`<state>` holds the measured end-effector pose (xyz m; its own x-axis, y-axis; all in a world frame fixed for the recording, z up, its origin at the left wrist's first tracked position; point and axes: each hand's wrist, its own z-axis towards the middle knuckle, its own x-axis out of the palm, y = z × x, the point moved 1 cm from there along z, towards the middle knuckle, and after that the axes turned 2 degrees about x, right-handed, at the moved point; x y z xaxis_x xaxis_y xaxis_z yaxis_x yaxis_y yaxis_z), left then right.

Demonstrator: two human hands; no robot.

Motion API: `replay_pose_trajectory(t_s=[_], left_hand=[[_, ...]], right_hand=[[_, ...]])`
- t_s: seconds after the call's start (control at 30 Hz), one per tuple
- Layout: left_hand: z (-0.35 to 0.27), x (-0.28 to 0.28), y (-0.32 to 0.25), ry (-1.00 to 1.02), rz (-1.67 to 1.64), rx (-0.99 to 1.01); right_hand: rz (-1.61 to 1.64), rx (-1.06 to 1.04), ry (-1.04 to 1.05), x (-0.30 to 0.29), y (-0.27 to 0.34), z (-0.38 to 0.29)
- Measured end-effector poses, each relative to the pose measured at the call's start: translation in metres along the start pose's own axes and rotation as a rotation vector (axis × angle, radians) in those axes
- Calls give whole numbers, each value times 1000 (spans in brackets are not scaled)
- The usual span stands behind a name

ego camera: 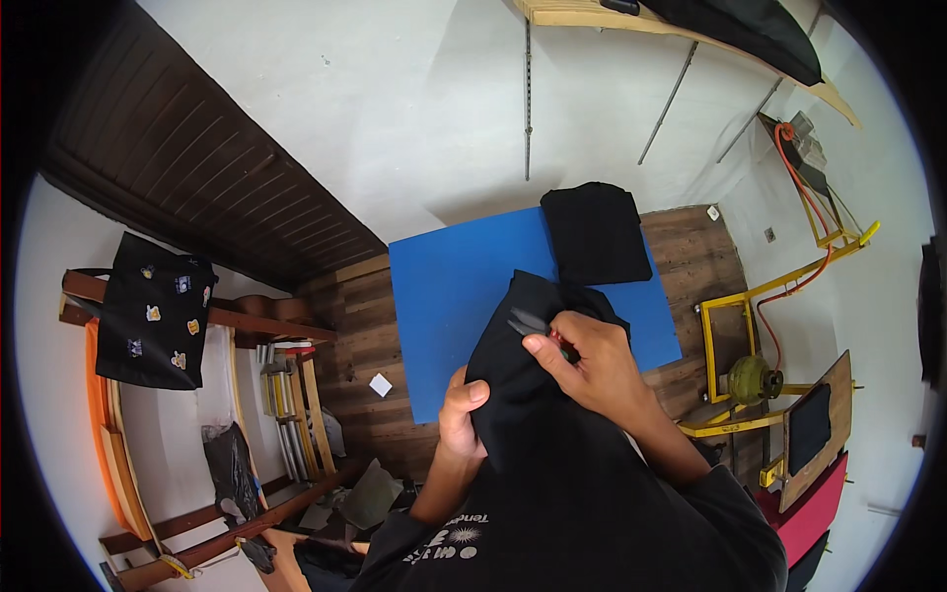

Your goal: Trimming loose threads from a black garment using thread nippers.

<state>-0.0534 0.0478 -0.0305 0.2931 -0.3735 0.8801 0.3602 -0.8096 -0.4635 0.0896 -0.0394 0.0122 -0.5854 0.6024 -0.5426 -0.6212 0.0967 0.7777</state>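
My left hand (464,418) grips the left edge of a black cloth garment (503,385), its thumb lying on top of the fabric. The garment is bunched up close to my body, over the near part of the blue tabletop (462,303). In my right hand (603,362) is a small cutting tool, probably thread snips (529,323), with grey blades and red showing at the grip. Its blades point left across the cloth; whether they touch it I cannot tell. Beyond the garment, a folded stack of black cloth (598,233) rests at the table's far right.
On the right stands a yellow metal frame (706,348) with a green gas cylinder (753,381) and a red hose. A black printed bag (155,318) hangs on a wooden rack (270,318) at left. A wooden shelf (577,15) juts from the wall ahead.
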Motion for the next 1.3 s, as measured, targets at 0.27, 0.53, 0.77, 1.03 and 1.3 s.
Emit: replay_pose_trajectory(t_s=[0.27,0.53,0.77,1.03,1.3], left_hand=[[1,-3,0,-19,6,1],[2,7,0,-89,-15,10],[3,5,-3,-43,33,2],[2,12,-7,-73,49,23],[6,13,-10,-41,-43,52]], right_hand=[[-18,-28,-25,4,-3,-2],[188,261,-138,-10,-13,9],[626,446,41,-21,-26,27],[367,306,-155,-9,-35,35],[-14,122,-125,-15,5,10]])
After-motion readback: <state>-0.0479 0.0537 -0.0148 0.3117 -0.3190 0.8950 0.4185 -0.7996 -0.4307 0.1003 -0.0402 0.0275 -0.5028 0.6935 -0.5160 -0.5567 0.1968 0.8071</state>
